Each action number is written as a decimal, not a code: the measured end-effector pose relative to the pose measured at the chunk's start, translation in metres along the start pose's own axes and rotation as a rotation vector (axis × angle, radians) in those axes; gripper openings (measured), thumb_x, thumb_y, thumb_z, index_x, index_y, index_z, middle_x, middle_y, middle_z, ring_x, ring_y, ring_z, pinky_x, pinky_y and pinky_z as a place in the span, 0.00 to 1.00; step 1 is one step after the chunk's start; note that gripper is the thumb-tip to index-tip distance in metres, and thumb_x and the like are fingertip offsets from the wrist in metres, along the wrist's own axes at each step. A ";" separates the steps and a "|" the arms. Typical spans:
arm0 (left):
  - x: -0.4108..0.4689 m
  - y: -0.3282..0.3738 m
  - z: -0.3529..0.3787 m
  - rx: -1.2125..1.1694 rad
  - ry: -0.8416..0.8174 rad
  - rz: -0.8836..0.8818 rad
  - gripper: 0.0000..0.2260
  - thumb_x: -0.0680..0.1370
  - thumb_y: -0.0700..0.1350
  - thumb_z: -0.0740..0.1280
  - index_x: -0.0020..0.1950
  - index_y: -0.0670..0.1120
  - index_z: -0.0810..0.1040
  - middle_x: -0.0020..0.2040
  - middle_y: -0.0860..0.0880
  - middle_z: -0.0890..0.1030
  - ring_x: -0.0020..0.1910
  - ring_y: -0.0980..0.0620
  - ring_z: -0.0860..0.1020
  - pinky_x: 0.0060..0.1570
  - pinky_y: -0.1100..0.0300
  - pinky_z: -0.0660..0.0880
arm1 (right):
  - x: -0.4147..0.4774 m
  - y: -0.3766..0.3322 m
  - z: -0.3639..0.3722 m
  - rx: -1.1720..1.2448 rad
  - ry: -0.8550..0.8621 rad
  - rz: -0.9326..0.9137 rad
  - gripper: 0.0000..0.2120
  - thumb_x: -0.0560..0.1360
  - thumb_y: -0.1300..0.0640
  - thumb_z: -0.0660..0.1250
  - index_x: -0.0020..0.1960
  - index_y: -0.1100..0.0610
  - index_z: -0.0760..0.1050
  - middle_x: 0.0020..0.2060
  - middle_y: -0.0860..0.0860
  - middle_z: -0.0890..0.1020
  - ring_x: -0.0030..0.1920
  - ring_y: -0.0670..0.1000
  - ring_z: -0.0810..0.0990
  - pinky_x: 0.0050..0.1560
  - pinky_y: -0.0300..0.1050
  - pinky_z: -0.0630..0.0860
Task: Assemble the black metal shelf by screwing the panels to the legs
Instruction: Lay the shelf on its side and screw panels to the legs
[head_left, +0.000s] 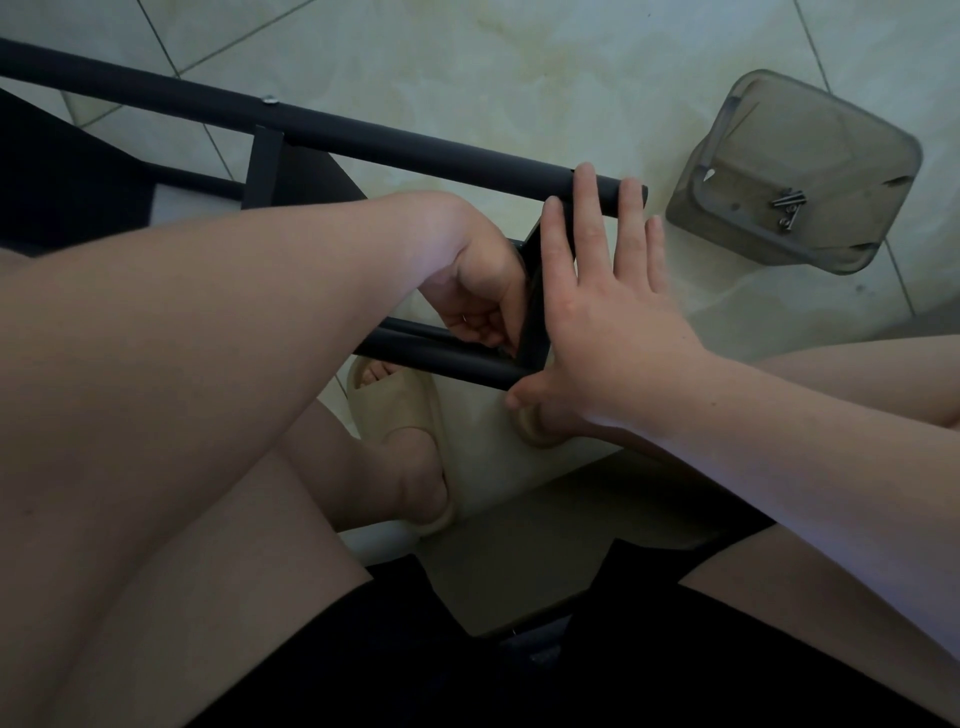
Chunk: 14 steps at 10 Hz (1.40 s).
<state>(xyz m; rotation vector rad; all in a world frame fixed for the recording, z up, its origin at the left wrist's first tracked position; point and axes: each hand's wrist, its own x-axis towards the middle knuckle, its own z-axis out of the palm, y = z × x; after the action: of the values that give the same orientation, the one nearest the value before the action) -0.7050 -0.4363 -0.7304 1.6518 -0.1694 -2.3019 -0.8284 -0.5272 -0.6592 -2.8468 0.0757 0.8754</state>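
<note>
The black metal shelf lies on its side on the tiled floor. One long black leg tube (363, 132) runs from upper left to centre right, with a screw head (269, 100) showing on it. A second leg tube (441, 358) lies lower down. A black panel (535, 291) stands on edge between the two legs near their ends. My right hand (608, 306) lies flat and open against the panel's outer face, fingers reaching over the upper leg, thumb by the lower one. My left hand (483, 296) is curled behind the panel, fingers pinching something small that I cannot make out.
A translucent grey plastic box (727, 208) stands on the floor at the right with several screws (789, 205) inside. My bare legs and beige slippers (395, 415) sit under the frame. Another black panel (265, 166) is fixed further left along the leg.
</note>
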 end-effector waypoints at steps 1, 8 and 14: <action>0.000 -0.001 0.000 0.007 0.003 -0.003 0.17 0.76 0.35 0.66 0.65 0.40 0.77 0.44 0.47 0.79 0.39 0.53 0.75 0.44 0.61 0.72 | 0.000 0.000 0.000 0.004 0.004 0.000 0.71 0.62 0.28 0.75 0.80 0.61 0.32 0.78 0.61 0.29 0.77 0.70 0.30 0.76 0.65 0.36; -0.002 -0.001 -0.002 0.038 0.016 -0.014 0.09 0.76 0.34 0.66 0.55 0.43 0.79 0.37 0.49 0.80 0.36 0.54 0.73 0.40 0.63 0.71 | 0.000 0.001 0.000 -0.007 0.002 0.002 0.71 0.62 0.28 0.74 0.80 0.61 0.31 0.78 0.61 0.29 0.77 0.70 0.30 0.76 0.65 0.36; 0.000 0.001 -0.001 0.100 -0.003 -0.018 0.05 0.78 0.35 0.65 0.47 0.44 0.79 0.35 0.50 0.78 0.31 0.57 0.69 0.35 0.65 0.64 | 0.000 -0.001 0.001 -0.003 0.000 -0.001 0.71 0.63 0.28 0.74 0.80 0.62 0.31 0.78 0.62 0.29 0.77 0.70 0.30 0.76 0.66 0.35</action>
<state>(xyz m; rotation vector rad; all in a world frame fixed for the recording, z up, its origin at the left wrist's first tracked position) -0.7045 -0.4368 -0.7306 1.7048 -0.2753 -2.3445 -0.8288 -0.5266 -0.6597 -2.8495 0.0723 0.8768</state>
